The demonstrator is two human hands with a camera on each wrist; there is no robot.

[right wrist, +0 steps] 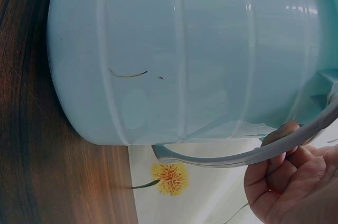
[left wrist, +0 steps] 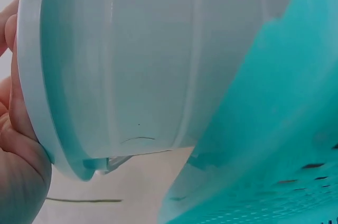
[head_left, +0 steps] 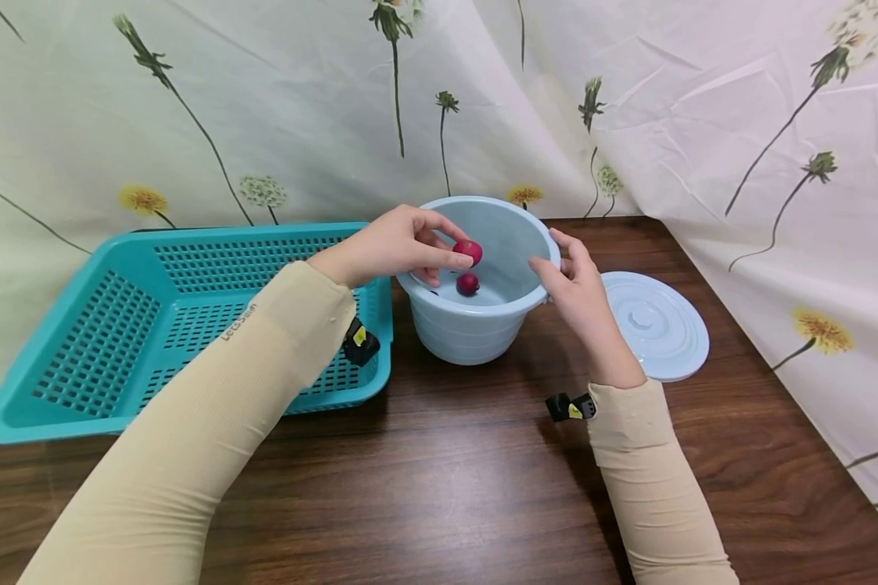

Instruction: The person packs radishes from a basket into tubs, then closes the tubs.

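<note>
A light blue bucket (head_left: 468, 331) stands upright on the table, its outer wall (left wrist: 142, 60) filling much of the left wrist view. My left hand (head_left: 402, 244) reaches over its left rim and pinches a red radish (head_left: 468, 252) above the opening. Another radish (head_left: 467, 284) lies on the bucket's bottom. At the right rim, my right hand (head_left: 578, 284) grips the bucket, thumb on the inner side and fingers outside. In the right wrist view, the fingers of this hand (right wrist: 290, 176) are curled by the bucket's handle (right wrist: 227, 158). The left wrist view hides the held radish.
A turquoise perforated basket (head_left: 164, 313) sits left of the bucket, under my left forearm. Right of the bucket, a round light blue lid (head_left: 654, 325) lies flat on the brown wooden table (head_left: 439, 479). A flower-printed cloth (head_left: 300, 97) hangs behind.
</note>
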